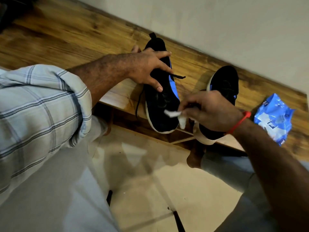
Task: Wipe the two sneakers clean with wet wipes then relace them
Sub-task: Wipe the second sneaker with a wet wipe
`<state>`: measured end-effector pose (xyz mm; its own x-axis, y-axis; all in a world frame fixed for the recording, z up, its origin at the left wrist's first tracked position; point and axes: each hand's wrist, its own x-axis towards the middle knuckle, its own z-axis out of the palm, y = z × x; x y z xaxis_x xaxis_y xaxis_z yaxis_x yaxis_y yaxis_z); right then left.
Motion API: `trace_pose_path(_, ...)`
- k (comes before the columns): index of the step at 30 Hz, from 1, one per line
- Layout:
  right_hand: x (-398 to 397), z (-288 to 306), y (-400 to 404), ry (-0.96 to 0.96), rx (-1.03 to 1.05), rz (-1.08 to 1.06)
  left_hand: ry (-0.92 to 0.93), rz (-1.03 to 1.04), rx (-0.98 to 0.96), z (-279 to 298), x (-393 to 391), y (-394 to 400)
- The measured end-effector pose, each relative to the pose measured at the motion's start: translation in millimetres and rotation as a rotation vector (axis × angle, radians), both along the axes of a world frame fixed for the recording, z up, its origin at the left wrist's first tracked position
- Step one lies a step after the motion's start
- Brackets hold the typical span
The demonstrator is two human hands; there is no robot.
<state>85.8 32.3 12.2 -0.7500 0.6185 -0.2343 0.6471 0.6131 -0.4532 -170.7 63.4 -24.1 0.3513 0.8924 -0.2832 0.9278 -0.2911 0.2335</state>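
Two black sneakers with blue trim and white soles stand on a wooden table [66, 39], toes toward me. My left hand [147, 67] grips the left sneaker [160, 104] around its heel opening, thumb on the far side and fingers spread over the top. Black laces [138, 104] hang loose from it, one over the table's edge. My right hand [212, 111] pinches a crumpled white wet wipe [173, 113] against the toe side of that sneaker. The right sneaker [224, 82] stands just behind my right hand, which hides part of it.
A blue and white pack of wet wipes [274, 118] lies on the table to the right of the sneakers. A pale wall [217, 22] runs along the table's far edge. Below the table are my legs and a glossy tiled floor [150, 173].
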Motion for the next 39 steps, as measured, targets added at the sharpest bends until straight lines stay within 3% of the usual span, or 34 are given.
trace_pose_path(2, 6, 5, 7, 0.187, -0.11, -0.246, 0.068, -0.055, -0.029, 1, 0, -1)
trace_pose_path(5, 6, 2, 7, 0.303, -0.21, -0.423, 0.147, -0.11, -0.072, 0, -2, -2)
trace_pose_path(10, 0, -1, 8, 0.307, -0.236, -0.497, 0.199, -0.125, 0.016, 6, 3, -2)
trace_pose_path(16, 11, -11, 26, 0.347, -0.06, -0.572, 0.344, -0.063, 0.197, 11, 6, -4)
trace_pose_path(21, 15, -21, 38, 0.305, 0.103, -0.638, 0.087, 0.089, 0.051, 2, 6, -11)
trace_pose_path(23, 12, -23, 38, 0.304, 0.169, -0.623, 0.069, 0.116, 0.046, -1, 11, -15)
trace_pose_path(27, -1, -41, 36, 0.245, 0.244, -0.461, 0.041, 0.154, 0.045, -6, 20, -21)
trace_pose_path(31, -11, -60, 38, 0.053, 0.266, -0.289, -0.013, 0.185, 0.033, -11, 19, -23)
trace_pose_path(39, -10, -54, 67, 0.009, 0.336, -0.465, -0.1, 0.208, 0.042, -17, 23, -29)
